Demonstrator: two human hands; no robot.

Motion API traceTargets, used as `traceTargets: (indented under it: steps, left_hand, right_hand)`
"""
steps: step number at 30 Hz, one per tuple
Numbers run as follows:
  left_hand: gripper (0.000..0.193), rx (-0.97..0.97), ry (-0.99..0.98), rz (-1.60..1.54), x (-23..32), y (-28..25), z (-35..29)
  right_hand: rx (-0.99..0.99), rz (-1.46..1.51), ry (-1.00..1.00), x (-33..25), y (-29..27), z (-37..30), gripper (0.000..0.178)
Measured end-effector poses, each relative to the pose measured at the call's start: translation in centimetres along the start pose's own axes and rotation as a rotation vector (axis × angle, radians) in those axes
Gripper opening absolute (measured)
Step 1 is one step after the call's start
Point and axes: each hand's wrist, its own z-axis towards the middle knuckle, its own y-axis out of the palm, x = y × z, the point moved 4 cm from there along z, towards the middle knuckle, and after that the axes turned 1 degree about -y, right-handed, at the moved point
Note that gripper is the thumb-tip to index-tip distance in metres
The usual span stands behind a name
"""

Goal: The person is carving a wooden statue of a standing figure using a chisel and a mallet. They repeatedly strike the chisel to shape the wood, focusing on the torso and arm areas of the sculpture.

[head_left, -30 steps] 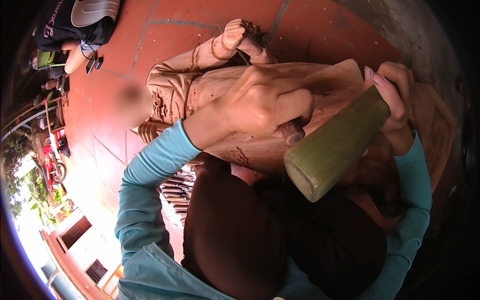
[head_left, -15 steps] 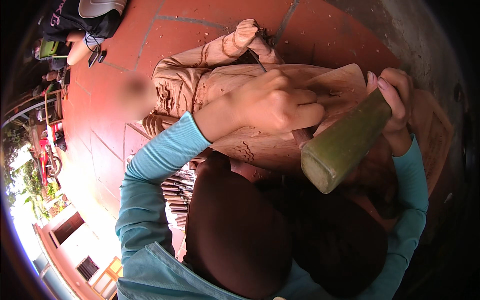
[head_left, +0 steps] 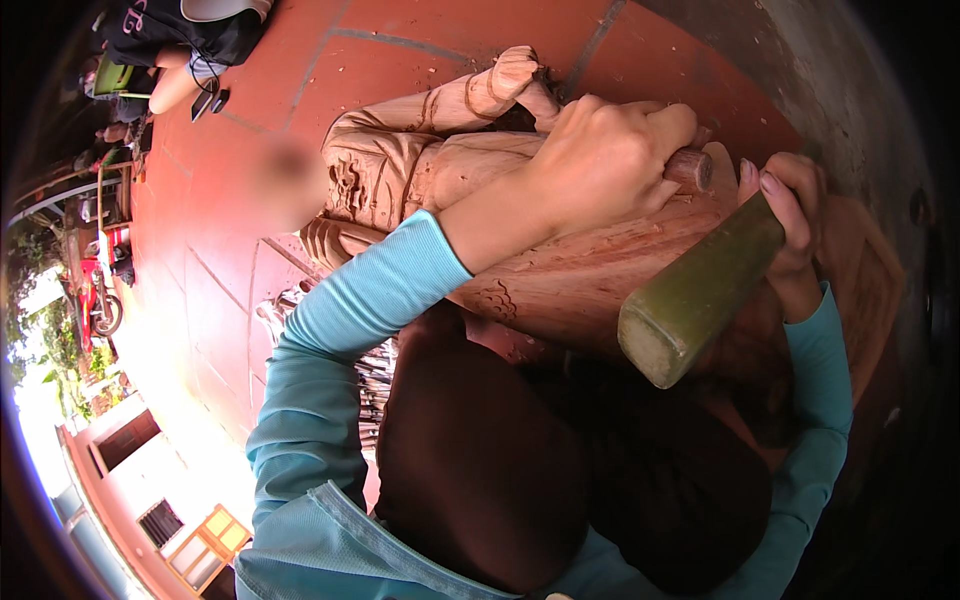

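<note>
A chisel handle (head_left: 690,168) is being gripped in the left hand (head_left: 600,160) against the wooden carving (head_left: 560,270) on the lap, while the mallet (head_left: 700,290), clutched in the right hand (head_left: 795,225), is being drawn lower than a moment ago.

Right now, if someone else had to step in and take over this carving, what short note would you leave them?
Left hand: closed around a chisel handle, pressed onto the wooden statue.
Right hand: grips a green cylindrical mallet, raised beside the chisel, not touching it.
The statue lies on the red tiled floor across the lap; a row of spare tools lies under the left arm.
Done: much relief detail is cut. Left: I cannot tell how much.
</note>
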Motion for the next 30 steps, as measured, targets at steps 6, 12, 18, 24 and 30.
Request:
traceTargets:
  steps: [6, 12, 18, 24, 30]
  left_hand:
    - [0.013, -0.102, 0.356, -0.027, 0.7, 0.4, -1.9]
    - [0.015, -0.304, 0.396, -0.071, 0.6, -1.0, -2.7]
    - [0.018, -0.345, 0.510, -0.198, 0.0, -1.9, -3.1]
    - [0.019, -0.346, 0.330, -0.232, -1.0, -1.3, -2.5]
    - [0.018, -0.337, 0.260, -0.132, -0.9, -0.3, -3.0]
  right_hand:
    - [0.016, 0.010, 0.003, 0.0, 0.2, 0.1, 0.051]
    - [-0.002, 0.040, 0.019, 0.0, 0.1, 0.0, 0.048]
    - [-0.011, 0.071, 0.006, 0.0, -0.1, -0.1, 0.045]
    - [-0.025, 0.028, 0.005, -0.2, -0.1, 0.3, 0.047]
    - [-0.014, -0.103, -0.028, -0.7, -0.1, 1.0, 0.049]
